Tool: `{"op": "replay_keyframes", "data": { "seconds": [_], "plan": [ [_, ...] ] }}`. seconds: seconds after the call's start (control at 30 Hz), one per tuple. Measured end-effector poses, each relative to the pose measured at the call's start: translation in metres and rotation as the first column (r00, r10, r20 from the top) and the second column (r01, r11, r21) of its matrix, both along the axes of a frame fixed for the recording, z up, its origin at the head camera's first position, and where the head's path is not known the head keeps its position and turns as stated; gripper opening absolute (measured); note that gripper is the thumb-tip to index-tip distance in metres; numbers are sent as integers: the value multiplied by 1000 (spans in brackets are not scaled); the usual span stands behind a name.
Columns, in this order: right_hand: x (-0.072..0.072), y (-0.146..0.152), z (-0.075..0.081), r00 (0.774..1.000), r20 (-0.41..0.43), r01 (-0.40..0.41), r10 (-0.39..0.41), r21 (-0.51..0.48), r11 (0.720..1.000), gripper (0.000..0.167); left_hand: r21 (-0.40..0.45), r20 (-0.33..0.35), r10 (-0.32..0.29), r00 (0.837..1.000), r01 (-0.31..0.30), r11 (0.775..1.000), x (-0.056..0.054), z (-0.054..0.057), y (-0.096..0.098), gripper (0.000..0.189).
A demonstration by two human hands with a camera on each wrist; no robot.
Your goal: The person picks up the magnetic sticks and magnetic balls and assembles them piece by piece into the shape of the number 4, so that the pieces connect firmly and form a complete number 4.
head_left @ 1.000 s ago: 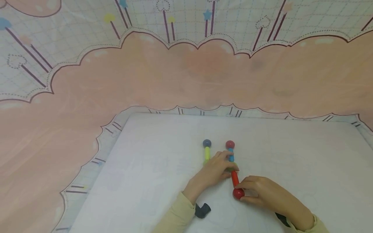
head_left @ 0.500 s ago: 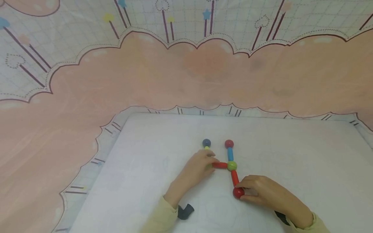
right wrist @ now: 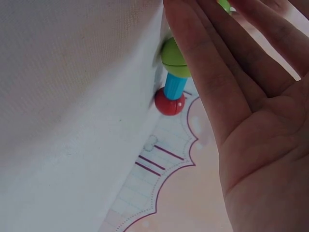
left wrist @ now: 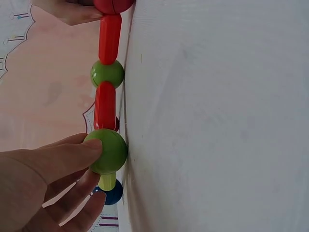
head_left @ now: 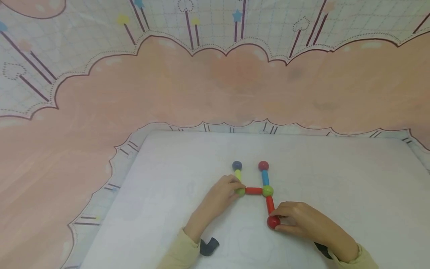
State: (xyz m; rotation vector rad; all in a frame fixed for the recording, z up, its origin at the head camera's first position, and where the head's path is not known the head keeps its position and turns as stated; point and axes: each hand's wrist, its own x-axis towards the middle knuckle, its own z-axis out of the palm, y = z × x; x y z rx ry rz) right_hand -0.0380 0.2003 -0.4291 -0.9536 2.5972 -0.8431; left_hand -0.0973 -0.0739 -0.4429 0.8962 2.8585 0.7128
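A chain of toy balls and rods lies on the white table. My left hand [head_left: 220, 198] pinches the left green ball [left wrist: 112, 152] between thumb and fingers. From that ball a yellow-green rod [head_left: 238, 175] runs up to a blue ball [head_left: 237, 165]. A red rod [head_left: 254, 191] links it to a second green ball [head_left: 267, 191]. A blue rod [head_left: 265, 178] joins this one to a far red ball [head_left: 263, 166]. Another red rod [head_left: 270, 205] leads down to the near red ball [head_left: 273, 222], which my right hand [head_left: 302, 220] grips. Fingers hide that ball in the right wrist view.
The white table [head_left: 168, 168] spreads around the chain. Behind it hangs a peach and white patterned cloth [head_left: 201, 86]. A dark strap piece [head_left: 209, 247] shows beside the left sleeve [head_left: 181, 252].
My left hand has moved left from the right green ball to the left green ball, uncovering the red rod between them. The right hand stays at the near red ball.
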Motion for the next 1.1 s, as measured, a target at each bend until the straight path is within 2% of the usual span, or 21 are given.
{"op": "replay_keyframes", "data": {
  "seconds": [0.17, 0.43, 0.67, 0.83, 0.93, 1.1],
  "plan": [
    [-1, -1, -1, 1000, 9, 16, -16, 23, 1000, 23, 3, 16, 7, 1000, -7, 1000, 0, 1, 1, 25],
    [-2, -2, -1, 999, -26, 22, -20, 59, 998, 23, 8, 23, 6, 1000, -6, 1000, -1, 0, 0, 24],
    [-4, -1, 6, 998, -33, 52, -50, 73, 996, 25, 24, 14, 19, 1000, -20, 1000, -1, 4, -2, 23],
    [-6, 3, 11, 990, -98, 114, -103, 110, 987, 26, 37, -26, 25, 999, -24, 999, 1, 11, -5, 26],
    [-6, 4, 15, 977, -171, 152, -130, 123, 981, 27, 25, -42, 37, 998, -36, 999, 3, 17, -7, 29],
    [-8, 5, 20, 952, -273, 172, -140, 96, 980, 31, 17, -55, 60, 997, -59, 998, 6, 28, -11, 32]
  ]
}}
